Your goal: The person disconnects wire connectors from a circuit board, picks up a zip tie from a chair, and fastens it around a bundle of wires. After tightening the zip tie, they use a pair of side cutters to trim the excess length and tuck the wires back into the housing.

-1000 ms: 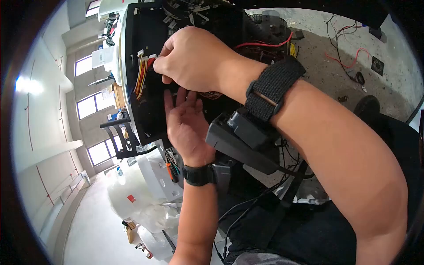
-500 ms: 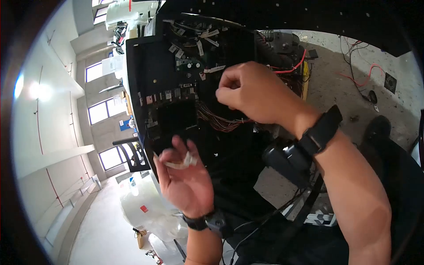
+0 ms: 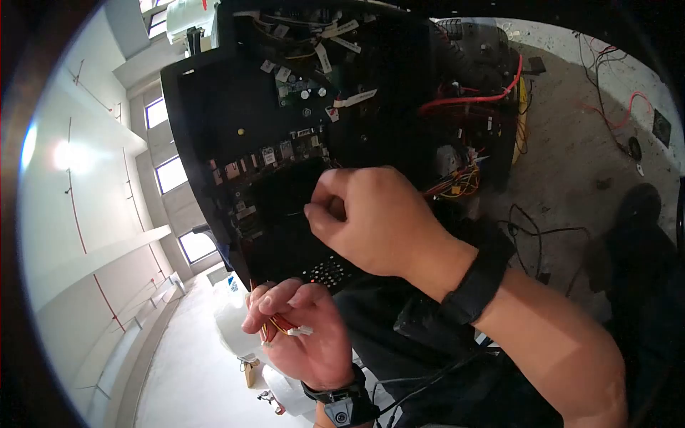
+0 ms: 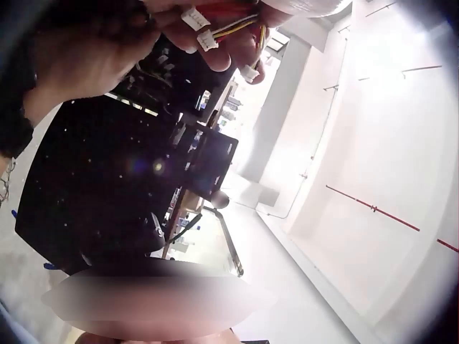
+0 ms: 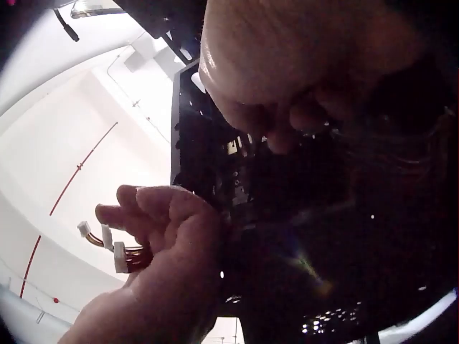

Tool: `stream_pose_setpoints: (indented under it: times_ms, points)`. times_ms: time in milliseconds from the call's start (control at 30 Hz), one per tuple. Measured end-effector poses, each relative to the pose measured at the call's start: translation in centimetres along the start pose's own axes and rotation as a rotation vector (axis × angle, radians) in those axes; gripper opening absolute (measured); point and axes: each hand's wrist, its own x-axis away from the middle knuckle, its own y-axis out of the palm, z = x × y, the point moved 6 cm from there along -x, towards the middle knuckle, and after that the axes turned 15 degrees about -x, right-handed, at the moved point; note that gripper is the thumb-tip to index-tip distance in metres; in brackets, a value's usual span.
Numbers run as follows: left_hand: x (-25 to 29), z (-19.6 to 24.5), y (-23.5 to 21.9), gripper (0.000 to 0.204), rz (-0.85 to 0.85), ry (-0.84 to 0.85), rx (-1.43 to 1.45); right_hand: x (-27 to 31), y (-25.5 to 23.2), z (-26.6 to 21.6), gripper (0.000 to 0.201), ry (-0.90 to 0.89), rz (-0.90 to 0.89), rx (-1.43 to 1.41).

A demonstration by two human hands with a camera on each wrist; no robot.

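Several red, yellow and dark wires (image 3: 278, 326) with white connectors (image 3: 301, 331) lie in the curled fingers of my left hand (image 3: 303, 339), below the dark cabinet's board area. The right wrist view shows the same left hand (image 5: 168, 247) with connectors (image 5: 120, 256) sticking out of the grip. My right hand (image 3: 378, 217) hovers over the cabinet's dark interior (image 3: 285, 250), thumb and forefinger curled towards each other. Whether anything is between those fingertips is hidden. In the left wrist view the connectors (image 4: 207, 40) hang beside the left fingers.
Inside the cabinet are a green circuit board (image 3: 296, 91), labelled cables (image 3: 357, 98) and a row of ports (image 3: 269, 156). A thick red cable (image 3: 474, 100) and a tangle of coloured wires (image 3: 460, 182) lie at the right. Loose cables (image 3: 546, 230) lie on the floor.
The wires, earlier by my right hand, are now in my left hand, which has lowered and curled around them. My right hand moved away, then came back towards the middle of the cabinet.
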Motion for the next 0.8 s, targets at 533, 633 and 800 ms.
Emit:
stream_pose_setpoints:
  times_ms: [533,633,800]
  points:
    - [0.2,0.4,0.2,0.042,-0.005,-0.049,0.072,0.4,1.7,0.8,0.013,-0.088,0.061,-0.031]
    - [0.3,0.4,0.2,0.042,-0.013,-0.039,0.059,0.5,1.5,0.7,0.013,-0.089,0.097,0.013]
    - [0.3,0.6,-0.2,0.040,-0.018,-0.036,0.049,0.5,2.0,0.1,0.013,-0.104,0.016,0.061]
